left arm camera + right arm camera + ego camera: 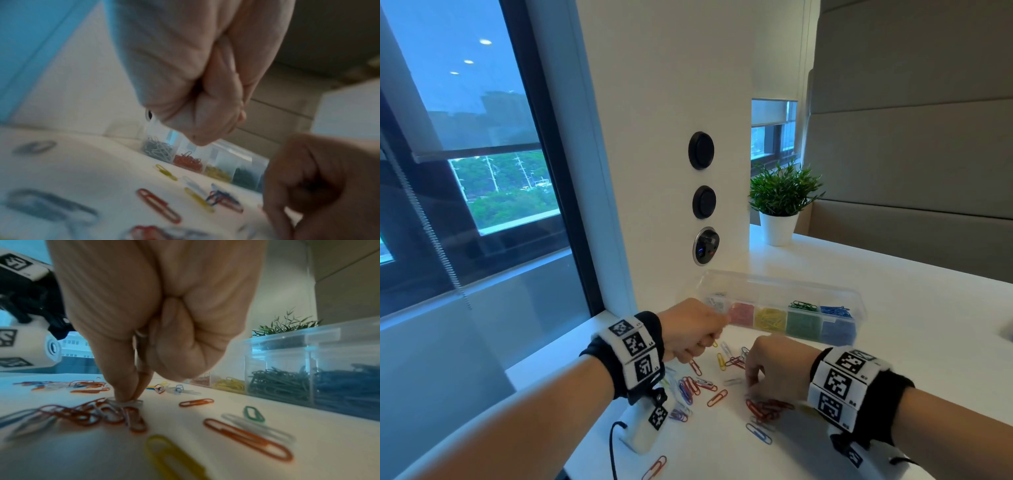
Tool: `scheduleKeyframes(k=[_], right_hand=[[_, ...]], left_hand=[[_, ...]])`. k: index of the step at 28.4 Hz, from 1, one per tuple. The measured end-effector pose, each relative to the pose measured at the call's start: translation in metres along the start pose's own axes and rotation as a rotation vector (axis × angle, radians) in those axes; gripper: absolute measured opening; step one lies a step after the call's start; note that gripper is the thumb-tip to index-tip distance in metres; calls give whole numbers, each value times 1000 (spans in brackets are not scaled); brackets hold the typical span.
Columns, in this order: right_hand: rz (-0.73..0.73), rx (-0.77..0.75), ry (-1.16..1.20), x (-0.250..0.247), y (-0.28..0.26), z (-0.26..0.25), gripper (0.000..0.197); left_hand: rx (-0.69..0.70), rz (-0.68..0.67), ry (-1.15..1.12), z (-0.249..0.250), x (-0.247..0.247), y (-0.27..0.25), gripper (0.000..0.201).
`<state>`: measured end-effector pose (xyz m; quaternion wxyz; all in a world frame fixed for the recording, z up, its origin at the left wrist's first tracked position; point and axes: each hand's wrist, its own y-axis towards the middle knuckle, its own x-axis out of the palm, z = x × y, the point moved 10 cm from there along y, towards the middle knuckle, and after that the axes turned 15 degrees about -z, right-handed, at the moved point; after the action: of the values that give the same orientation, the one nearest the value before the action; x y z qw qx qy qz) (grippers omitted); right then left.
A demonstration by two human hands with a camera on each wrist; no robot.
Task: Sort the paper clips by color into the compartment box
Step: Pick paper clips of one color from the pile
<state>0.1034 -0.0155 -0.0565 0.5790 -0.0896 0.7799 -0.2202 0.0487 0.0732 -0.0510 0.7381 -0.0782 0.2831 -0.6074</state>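
I see the loose paper clips (717,387) scattered on the white surface (893,308) between my two hands, red, blue, yellow and pale ones mixed, with a tangle of red ones (82,413) lying under my right hand (774,368); a single green clip (254,413) shows only in the right wrist view; the compartment box (784,308), clear plastic, stands just behind them against the white pillar (671,137), its cells holding silver, red, yellow, green and blue clips in that order from left to right; its leftmost cell is partly hidden by my left hand (693,329) in the head view; my right grip is closed, thumb and forefinger pressed together on a pale grey clip (125,403) that lies at the edge of the red tangle, touching the surface; something metallic shows tucked deeper between those fingers, but I cannot tell what it is; my left grip is curled into a loose fist above the surface; a bit of yellow shows just below its fingers in the head view, yet the left wrist view is blurred and I cannot tell whether it holds anything; a potted plant (782,202) stands farther back on the surface; the nearest clips are smeared and cut off at the frame edges.
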Motion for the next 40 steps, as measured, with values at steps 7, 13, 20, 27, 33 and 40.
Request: scheduleKeyframes(k=[7, 13, 20, 27, 33, 40], right_hand=[[-20, 83, 33, 5, -13, 17, 19], [-70, 140, 4, 12, -9, 23, 22], [-132, 109, 191, 9, -19, 31, 15], [-250, -379, 1935, 6, -8, 47, 27], [-106, -433, 2052, -5, 5, 44, 21], [-47, -91, 1664, 6, 5, 54, 18]], left_hand=[[22, -6, 901, 16, 41, 6, 23], [-71, -76, 1002, 7, 48, 21, 23], [-154, -218, 941, -4, 38, 13, 31], [94, -165, -525, -3, -8, 12, 26], [205, -238, -700, 0, 3, 21, 21], [221, -221, -735, 3, -8, 19, 10]])
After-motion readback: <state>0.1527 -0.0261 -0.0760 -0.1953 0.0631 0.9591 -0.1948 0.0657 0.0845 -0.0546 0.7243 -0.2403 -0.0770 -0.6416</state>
